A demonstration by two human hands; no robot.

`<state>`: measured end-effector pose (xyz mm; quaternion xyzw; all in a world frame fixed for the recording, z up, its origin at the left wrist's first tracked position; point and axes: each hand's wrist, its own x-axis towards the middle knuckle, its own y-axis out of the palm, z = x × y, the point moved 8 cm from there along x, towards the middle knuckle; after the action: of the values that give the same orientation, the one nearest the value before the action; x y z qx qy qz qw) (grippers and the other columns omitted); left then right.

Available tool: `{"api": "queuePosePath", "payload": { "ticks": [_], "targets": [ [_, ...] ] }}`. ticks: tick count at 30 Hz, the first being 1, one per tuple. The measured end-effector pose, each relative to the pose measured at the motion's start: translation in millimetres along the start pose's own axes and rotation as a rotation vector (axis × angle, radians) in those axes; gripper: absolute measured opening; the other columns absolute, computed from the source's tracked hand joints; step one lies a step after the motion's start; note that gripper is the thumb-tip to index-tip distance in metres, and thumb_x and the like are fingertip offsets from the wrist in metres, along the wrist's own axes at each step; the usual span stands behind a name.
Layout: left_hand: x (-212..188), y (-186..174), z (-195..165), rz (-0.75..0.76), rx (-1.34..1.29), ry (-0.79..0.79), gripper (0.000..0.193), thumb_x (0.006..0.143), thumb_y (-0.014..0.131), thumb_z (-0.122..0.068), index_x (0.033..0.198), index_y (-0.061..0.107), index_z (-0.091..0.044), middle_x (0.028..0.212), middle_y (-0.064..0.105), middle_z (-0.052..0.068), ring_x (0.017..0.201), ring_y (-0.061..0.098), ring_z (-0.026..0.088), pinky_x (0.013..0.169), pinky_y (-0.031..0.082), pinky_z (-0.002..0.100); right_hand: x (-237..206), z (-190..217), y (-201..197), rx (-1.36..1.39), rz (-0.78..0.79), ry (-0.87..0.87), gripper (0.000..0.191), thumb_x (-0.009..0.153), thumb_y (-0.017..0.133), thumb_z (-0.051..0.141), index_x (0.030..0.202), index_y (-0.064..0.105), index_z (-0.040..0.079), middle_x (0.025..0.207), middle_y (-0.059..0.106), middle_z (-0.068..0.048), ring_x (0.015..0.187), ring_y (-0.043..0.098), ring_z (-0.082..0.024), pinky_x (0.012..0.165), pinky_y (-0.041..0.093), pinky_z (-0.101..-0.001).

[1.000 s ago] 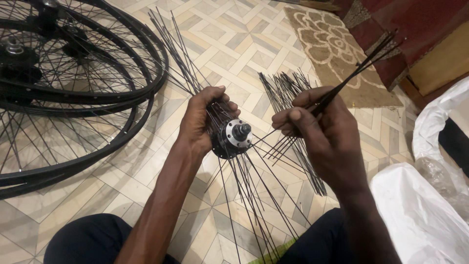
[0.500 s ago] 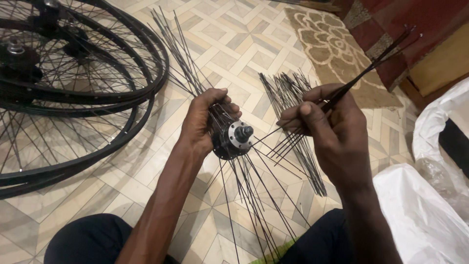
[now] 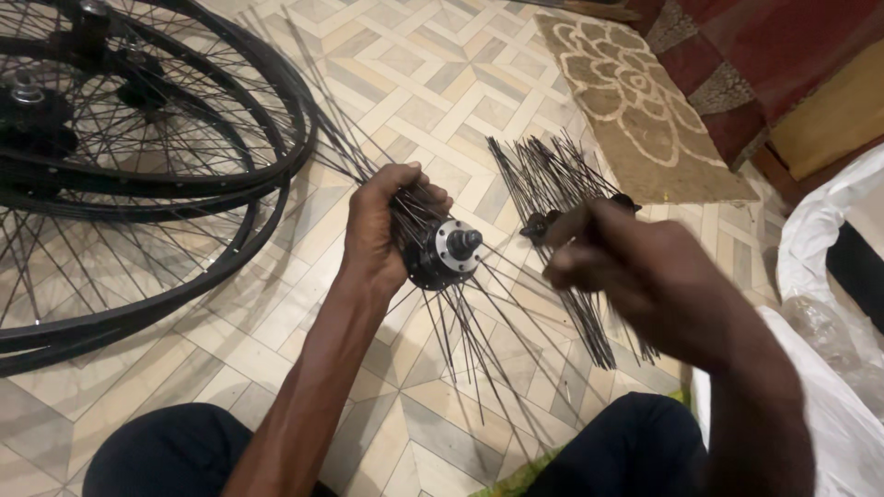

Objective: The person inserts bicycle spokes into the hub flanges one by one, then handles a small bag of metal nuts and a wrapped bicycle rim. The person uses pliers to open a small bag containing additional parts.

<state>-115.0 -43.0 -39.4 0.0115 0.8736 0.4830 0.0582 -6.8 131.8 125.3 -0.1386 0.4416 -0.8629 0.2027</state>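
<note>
Though thin-spoked, round metal hub (image 3: pixel 442 250)

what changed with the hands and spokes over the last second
The right hand dropped lower and is motion-blurred; the spoke it held angled up to the right no longer shows. Whether it still holds one cannot be told. The left hand kept its grip on the hub, spokes fanning out as before.

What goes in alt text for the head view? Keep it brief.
The left hand grips a black hub with loose spokes fanning out; the blurred right hand hovers beside it. Built wheels lie on the tiled floor.
</note>
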Motion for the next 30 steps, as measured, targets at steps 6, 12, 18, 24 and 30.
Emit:
{"api": "queuePosePath", "payload": {
  "ticks": [6, 12, 18, 24, 30],
  "targets": [
    [1, 2, -3, 0.009, -0.083, 0.031, 0.018, 0.084, 0.073, -0.017, 0.086, 0.065, -0.001, 0.074, 0.071, 0.016, 0.072, 0.072, 0.026, 0.078, 0.063, 0.038, -11, -5, -36, 0.293, -0.326, -0.063, 0.018, 0.105, 0.049, 0.004, 0.122, 0.045, 0.000, 0.106, 0.075, -0.019, 0.096, 0.075, -0.023, 0.081, 0.064, -0.0337],
    [0, 3, -3, -0.027, -0.080, 0.020, 0.018, 0.084, 0.073, -0.016, 0.085, 0.064, -0.001, 0.074, 0.071, 0.016, 0.071, 0.072, 0.026, 0.078, 0.063, 0.039, -23, -4, -41, 0.298, -0.565, -0.038, 0.013, 0.108, 0.053, 0.002, 0.121, 0.049, 0.000, 0.101, 0.073, -0.020, 0.094, 0.077, -0.023, 0.081, 0.068, -0.0338],
    [0, 1, -2, -0.098, -0.090, -0.002, 0.018, 0.082, 0.072, -0.016, 0.085, 0.063, 0.000, 0.073, 0.070, 0.016, 0.069, 0.071, 0.026, 0.076, 0.063, 0.039, -29, -6, -36, 0.384, -0.577, -0.087, 0.013, 0.110, 0.053, 0.002, 0.121, 0.046, 0.001, 0.105, 0.075, -0.020, 0.097, 0.078, -0.025, 0.083, 0.066, -0.0332],
    [3, -4, 2, -0.111, -0.111, -0.035, 0.019, 0.081, 0.073, -0.017, 0.084, 0.063, -0.001, 0.074, 0.070, 0.016, 0.069, 0.071, 0.027, 0.076, 0.063, 0.039, -33, -14, -26, 0.471, -0.583, -0.127, 0.015, 0.111, 0.054, 0.001, 0.123, 0.045, 0.001, 0.110, 0.072, -0.022, 0.106, 0.075, -0.025, 0.096, 0.064, -0.0353],
    [6, -3, 5, -0.066, -0.183, -0.029, 0.019, 0.081, 0.074, -0.015, 0.084, 0.062, -0.002, 0.073, 0.068, 0.016, 0.070, 0.071, 0.027, 0.077, 0.063, 0.040, -35, -26, -17, 0.563, -0.606, -0.080, 0.014, 0.109, 0.053, 0.002, 0.121, 0.046, 0.002, 0.109, 0.072, -0.020, 0.098, 0.074, -0.024, 0.090, 0.063, -0.0343]
  ]
}}
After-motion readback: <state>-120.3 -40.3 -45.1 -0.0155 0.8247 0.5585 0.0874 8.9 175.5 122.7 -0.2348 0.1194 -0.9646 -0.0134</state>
